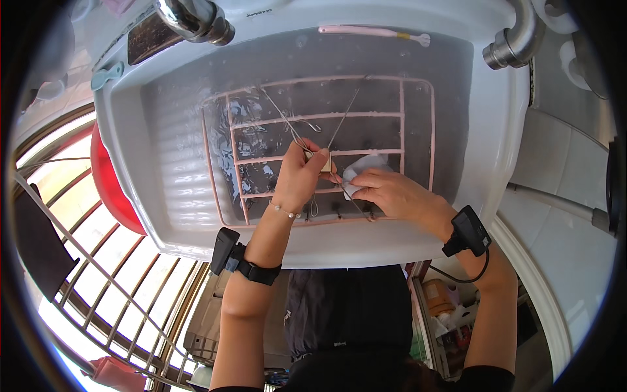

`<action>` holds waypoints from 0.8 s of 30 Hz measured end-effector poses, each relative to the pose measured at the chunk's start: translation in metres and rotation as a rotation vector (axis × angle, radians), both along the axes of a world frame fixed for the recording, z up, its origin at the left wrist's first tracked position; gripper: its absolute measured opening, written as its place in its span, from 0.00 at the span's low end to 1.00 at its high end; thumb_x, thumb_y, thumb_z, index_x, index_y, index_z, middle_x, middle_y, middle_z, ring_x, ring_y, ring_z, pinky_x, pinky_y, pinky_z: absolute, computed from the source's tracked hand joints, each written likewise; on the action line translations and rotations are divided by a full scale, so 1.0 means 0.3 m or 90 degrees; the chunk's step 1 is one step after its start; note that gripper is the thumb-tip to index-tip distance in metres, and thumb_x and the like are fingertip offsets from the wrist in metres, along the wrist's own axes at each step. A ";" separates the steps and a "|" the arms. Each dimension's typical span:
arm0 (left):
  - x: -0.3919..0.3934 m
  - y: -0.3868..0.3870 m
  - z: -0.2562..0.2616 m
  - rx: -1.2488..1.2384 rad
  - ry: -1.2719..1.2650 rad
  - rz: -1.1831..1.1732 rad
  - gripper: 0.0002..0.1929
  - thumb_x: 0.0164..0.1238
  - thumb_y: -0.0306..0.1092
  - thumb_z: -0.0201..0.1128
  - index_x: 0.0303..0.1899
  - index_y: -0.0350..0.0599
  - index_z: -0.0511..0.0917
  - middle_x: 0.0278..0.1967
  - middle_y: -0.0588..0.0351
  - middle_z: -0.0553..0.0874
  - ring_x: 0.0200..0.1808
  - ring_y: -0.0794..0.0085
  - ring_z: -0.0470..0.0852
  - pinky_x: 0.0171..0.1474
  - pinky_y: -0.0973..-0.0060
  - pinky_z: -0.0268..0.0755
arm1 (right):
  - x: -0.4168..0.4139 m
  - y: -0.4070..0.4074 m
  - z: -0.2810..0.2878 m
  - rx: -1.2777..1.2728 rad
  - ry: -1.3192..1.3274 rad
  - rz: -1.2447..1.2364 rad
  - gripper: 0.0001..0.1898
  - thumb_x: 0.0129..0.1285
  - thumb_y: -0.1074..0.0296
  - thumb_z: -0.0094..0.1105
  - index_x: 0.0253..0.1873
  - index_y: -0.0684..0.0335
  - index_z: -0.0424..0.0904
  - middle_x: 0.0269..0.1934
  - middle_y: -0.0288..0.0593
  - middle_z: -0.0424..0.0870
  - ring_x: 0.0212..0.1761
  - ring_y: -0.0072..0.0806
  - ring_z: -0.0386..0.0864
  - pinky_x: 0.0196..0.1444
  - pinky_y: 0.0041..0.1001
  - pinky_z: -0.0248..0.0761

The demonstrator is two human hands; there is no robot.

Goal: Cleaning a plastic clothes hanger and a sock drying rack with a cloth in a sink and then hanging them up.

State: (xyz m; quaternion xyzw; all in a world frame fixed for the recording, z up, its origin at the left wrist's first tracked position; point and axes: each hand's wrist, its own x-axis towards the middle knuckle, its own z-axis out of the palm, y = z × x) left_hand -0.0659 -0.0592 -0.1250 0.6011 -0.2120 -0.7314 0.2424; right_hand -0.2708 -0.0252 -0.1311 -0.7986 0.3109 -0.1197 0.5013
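Observation:
A pink-coated wire rack lies in grey water in a white washbasin. Thin metal rods or cords run from the rack's frame towards one spot near its middle. There, my left hand grips a small pale, squarish piece where they meet. A metal hook sticks out just beyond these fingers. My right hand pinches a white cloth against or close beside a thin rod below the left fingers. Part of the cloth hangs over the rack's lower right.
A pink-handled brush rests along the far side of the basin. Metal taps and a curved pipe overhang the far corners. A light-blue scoop-like item sits on the left rim, a red basin beside it. Window bars stand at left.

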 end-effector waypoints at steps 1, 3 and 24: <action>-0.006 -0.003 0.003 0.000 0.019 0.010 0.08 0.65 0.26 0.51 0.37 0.33 0.60 0.26 0.45 0.78 0.23 0.63 0.81 0.28 0.73 0.78 | -0.028 0.001 0.008 -0.003 0.031 0.015 0.11 0.50 0.75 0.55 0.39 0.68 0.78 0.43 0.40 0.76 0.48 0.34 0.72 0.51 0.30 0.69; -0.014 -0.006 0.012 0.013 0.009 -0.002 0.08 0.65 0.26 0.51 0.37 0.33 0.60 0.26 0.45 0.78 0.24 0.64 0.81 0.28 0.73 0.78 | -0.072 0.013 0.011 0.016 0.054 0.017 0.11 0.50 0.74 0.55 0.39 0.69 0.78 0.44 0.40 0.76 0.48 0.34 0.72 0.52 0.29 0.69; -0.015 -0.007 0.005 -0.011 -0.045 -0.013 0.08 0.64 0.27 0.50 0.36 0.33 0.61 0.25 0.47 0.78 0.25 0.65 0.82 0.29 0.75 0.78 | -0.265 -0.095 0.119 -0.165 0.186 -0.399 0.11 0.47 0.83 0.59 0.37 0.64 0.80 0.31 0.40 0.74 0.34 0.34 0.73 0.36 0.28 0.69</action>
